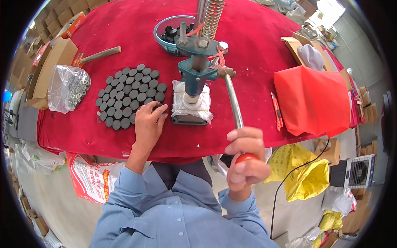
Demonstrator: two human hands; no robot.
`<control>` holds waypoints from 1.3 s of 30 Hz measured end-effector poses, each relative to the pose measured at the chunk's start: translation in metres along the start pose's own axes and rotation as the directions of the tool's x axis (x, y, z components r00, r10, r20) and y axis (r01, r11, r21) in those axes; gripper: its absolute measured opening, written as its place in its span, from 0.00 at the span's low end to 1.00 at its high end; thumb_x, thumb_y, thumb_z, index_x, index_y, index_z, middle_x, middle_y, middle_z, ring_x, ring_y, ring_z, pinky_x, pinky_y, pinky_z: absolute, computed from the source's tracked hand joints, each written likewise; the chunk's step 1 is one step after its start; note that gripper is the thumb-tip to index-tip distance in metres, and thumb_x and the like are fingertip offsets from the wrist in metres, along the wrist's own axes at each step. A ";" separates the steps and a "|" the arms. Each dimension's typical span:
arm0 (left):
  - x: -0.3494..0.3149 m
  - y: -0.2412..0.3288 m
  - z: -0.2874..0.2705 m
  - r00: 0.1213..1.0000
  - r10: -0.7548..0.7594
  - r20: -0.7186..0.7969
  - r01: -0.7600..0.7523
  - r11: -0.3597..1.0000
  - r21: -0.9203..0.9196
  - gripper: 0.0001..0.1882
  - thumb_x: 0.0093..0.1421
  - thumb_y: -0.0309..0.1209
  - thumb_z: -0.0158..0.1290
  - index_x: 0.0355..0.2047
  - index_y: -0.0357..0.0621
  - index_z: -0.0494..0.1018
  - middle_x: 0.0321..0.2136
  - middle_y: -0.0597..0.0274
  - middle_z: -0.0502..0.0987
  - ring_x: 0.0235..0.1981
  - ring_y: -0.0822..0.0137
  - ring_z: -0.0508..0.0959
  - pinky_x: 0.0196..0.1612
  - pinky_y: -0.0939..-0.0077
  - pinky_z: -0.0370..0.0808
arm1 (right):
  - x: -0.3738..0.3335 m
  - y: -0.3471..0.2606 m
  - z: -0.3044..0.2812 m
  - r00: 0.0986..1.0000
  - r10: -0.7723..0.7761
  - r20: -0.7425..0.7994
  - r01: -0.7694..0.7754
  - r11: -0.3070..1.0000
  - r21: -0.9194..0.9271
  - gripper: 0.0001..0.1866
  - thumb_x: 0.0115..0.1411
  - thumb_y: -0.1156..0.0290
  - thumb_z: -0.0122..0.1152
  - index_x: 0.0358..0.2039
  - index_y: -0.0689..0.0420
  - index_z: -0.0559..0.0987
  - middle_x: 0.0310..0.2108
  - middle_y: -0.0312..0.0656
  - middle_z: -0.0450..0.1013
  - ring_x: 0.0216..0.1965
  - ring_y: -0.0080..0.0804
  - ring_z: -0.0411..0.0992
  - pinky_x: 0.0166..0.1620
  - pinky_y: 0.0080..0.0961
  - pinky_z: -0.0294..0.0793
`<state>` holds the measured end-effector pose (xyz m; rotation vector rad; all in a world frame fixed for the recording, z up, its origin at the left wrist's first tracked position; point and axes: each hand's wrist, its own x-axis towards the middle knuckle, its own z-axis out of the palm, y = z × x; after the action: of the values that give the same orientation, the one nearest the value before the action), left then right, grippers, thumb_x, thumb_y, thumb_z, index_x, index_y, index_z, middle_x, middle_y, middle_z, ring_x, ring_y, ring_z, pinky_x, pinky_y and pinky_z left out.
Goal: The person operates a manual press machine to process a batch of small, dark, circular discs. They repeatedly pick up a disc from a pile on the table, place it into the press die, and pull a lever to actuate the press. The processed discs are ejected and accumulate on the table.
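A hand press (197,78) with a green body stands at the middle of the table, a coil spring (213,18) at its top. White plastic, tied round with a band, wraps its base (189,119). My right hand (248,161) is closed round the red knob (247,157) of the press's steel lever (234,101). To the left of the press, many black round caps (127,89) lie in a close flat group. My left hand (149,122) is at the group's near right edge, its bent fingertips closed on a cap that they partly hide.
A blue basket (156,35) of black parts stands behind the press. At left are a hammer (101,54), a bag of metal nuts (72,89) and a carton (53,70). A red cutter knife (276,111) lies beside a red bag (312,101) at right.
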<state>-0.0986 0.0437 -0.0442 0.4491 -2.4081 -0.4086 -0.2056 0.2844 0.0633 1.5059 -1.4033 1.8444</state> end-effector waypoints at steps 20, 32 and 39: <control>0.055 0.056 0.034 0.993 -0.098 -0.058 0.069 0.921 -0.384 0.42 0.48 0.30 0.77 0.62 0.37 0.71 0.38 0.57 0.82 0.35 0.63 0.81 0.40 0.69 0.78 | 0.174 -0.008 0.006 0.858 0.510 -0.054 -0.496 0.852 0.169 0.08 0.71 0.66 0.53 0.43 0.56 0.75 0.26 0.36 0.71 0.28 0.23 0.72 0.32 0.24 0.79; 0.028 -0.010 0.012 0.998 0.049 0.038 -0.054 0.990 0.130 0.20 0.58 0.26 0.64 0.51 0.43 0.80 0.51 0.59 0.78 0.50 0.56 0.76 0.52 0.58 0.71 | -0.040 0.004 0.019 0.988 0.024 -0.151 -0.012 0.997 0.081 0.14 0.59 0.71 0.61 0.44 0.45 0.70 0.36 0.46 0.71 0.44 0.51 0.73 0.46 0.52 0.84; 0.028 -0.017 0.008 0.998 0.045 0.052 -0.051 0.992 0.114 0.20 0.56 0.25 0.65 0.49 0.54 0.85 0.50 0.62 0.78 0.48 0.58 0.75 0.49 0.61 0.69 | -0.012 0.003 0.008 0.998 0.000 -0.065 0.002 0.999 0.044 0.16 0.58 0.73 0.65 0.43 0.47 0.70 0.33 0.45 0.72 0.41 0.50 0.75 0.42 0.43 0.82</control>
<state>-0.1207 0.0179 -0.0420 0.4351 -2.4946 -0.2630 -0.1995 0.2793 0.0504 1.4535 -1.3403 1.9178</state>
